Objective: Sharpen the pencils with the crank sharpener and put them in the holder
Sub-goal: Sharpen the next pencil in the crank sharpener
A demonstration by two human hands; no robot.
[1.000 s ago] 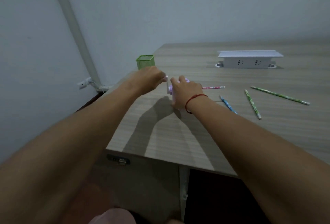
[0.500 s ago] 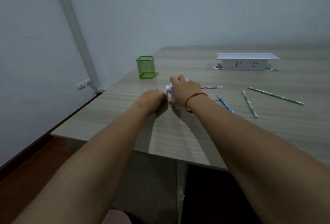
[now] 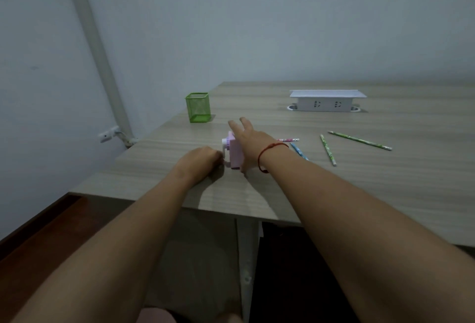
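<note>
The wood-grain worktop (image 3: 359, 194) carries everything. At its far right sits a white socket box (image 3: 326, 101). At the far left stands the green mesh holder (image 3: 198, 108), upright, with no pencil showing in it.

The left grip (image 3: 199, 159) is clenched against the crank (image 3: 225, 149) on the sharpener's left side. It appears to pinch the knob, which the knuckles hide. The right grip (image 3: 253, 142) is released, its fingers straight and pointing far. Its palm lies along the sharpener's right side and seems to touch it.

The pink sharpener (image 3: 235, 154) stands between the two, near the worktop's left edge. It looks like a small, light plastic box that would probably skid or tip under cranking. It likely wants a firm press from above or a clasp round the body.

Four pencils lie flat to its right. The long green pencil (image 3: 359, 140) lies farthest right and the shorter green pencil (image 3: 327, 150) beside it. The blue pencil (image 3: 299, 151) lies just by the right wrist. The pink pencil (image 3: 289, 139) points toward the sharpener, and whether its tip is inside is hidden by the hand.

Pencils are stiff, thin and light. They would probably roll on their smooth lacquer, and their points are brittle. They are best pinched mid-shaft and pushed in straight.
</note>
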